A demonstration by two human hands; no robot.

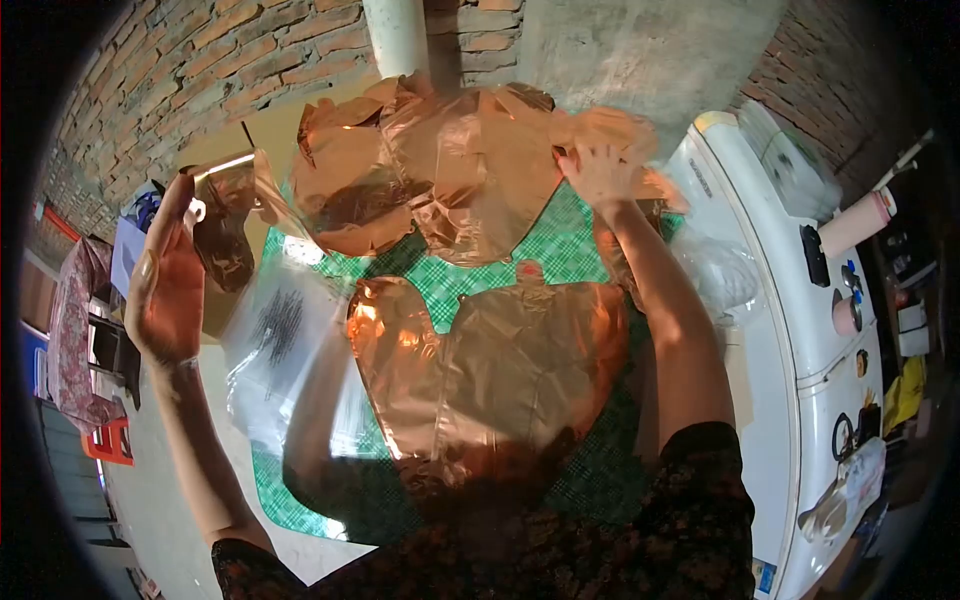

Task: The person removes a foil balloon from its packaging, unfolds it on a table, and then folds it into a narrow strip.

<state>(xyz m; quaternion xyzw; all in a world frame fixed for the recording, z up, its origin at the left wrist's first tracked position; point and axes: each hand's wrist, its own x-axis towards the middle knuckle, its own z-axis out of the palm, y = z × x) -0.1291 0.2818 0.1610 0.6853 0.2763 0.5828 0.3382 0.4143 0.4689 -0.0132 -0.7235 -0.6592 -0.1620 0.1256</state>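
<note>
My left hand (168, 290) is raised at the left, fingers stretched out and palm turned inward. Close by its fingertips is a folded copper-coloured foil sheet (226, 225), with no clear grip on it. At the upper right, my right hand (600, 178) has its fingers bent over the edge of a crumpled foil balloon (605, 130), which is partly blurred. Several flat, overlapping foil balloons (480, 160) spread across the far side of the table. Nearer my body lies a flat heart-like foil balloon (500, 370), its small tab pointing away from me.
A green patterned cloth (480, 215) covers the table. Clear plastic bags (290, 350) lie at the left, and another clear bag (715, 270) at the right. A white fridge (770, 300) borders the right side. Brick wall (240, 50) and a white pipe (397, 35) stand behind.
</note>
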